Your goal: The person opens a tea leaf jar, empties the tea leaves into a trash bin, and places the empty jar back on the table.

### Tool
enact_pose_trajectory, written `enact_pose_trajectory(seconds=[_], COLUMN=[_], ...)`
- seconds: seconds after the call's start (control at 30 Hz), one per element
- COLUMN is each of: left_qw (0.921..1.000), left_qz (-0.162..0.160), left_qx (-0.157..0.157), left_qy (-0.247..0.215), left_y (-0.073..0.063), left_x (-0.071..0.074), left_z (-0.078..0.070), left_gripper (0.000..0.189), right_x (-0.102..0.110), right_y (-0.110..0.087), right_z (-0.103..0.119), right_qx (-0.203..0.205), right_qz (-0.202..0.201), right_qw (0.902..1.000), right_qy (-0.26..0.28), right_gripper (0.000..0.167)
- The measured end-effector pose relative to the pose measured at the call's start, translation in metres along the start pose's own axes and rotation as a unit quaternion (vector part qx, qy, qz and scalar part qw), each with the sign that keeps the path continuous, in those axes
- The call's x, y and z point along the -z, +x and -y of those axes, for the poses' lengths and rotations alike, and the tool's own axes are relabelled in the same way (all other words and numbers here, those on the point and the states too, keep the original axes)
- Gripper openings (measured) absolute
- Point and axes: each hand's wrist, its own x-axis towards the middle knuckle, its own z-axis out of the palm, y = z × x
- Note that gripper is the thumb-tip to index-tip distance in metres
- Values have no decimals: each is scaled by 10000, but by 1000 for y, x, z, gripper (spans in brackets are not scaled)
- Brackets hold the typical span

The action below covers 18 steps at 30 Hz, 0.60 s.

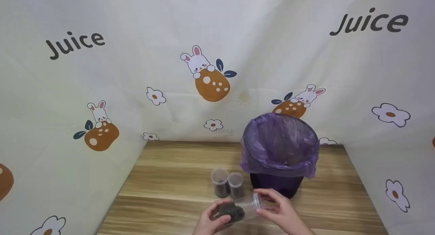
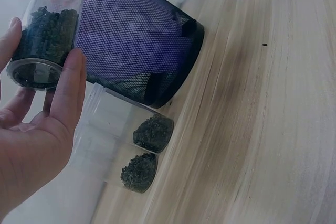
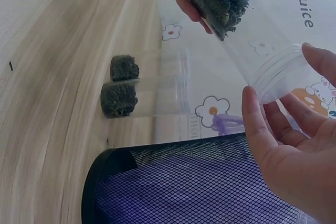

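Clear plastic cylindrical jar [image 1: 248, 211] of dark green flakes [image 1: 232, 212], tilted above the wood-grain surface [image 1: 163, 187]: base gripped by curled fingers of the left hand [image 1: 212, 218], clear ridged lid [image 1: 257, 201] by the right hand [image 1: 280, 210], fingers spread rim-wide. Beyond, two similar upright jars [image 1: 220, 183] beside a purple-lined black mesh bin [image 2: 139, 40]. Possible spill from loosening the lid while tilted.

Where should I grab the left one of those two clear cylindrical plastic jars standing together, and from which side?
I'd grip the left clear cylindrical plastic jar around its upper wall, coming from the left: it stands upright, its wall is round, and that side is open. On its right, the other clear plastic jar stands close, with the black mesh bin beyond.
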Motion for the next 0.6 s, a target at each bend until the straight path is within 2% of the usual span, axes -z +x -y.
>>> enact_pose_trajectory(seconds=[0.33, 0.6], left_qw=[10000, 10000], left_qz=[8, -43], left_qx=[-57, 40], left_qy=[-19, 4], left_y=[-1, -1], left_x=[0, -1], left_z=[0, -1], left_gripper=[59, 58], right_x=[0, -3], right_y=[0, 0], right_z=[-1, 1], right_qx=[72, -232], right_qz=[75, -145], right_qw=[9999, 9996], right_qy=[37, -87], right_gripper=[49, 45])
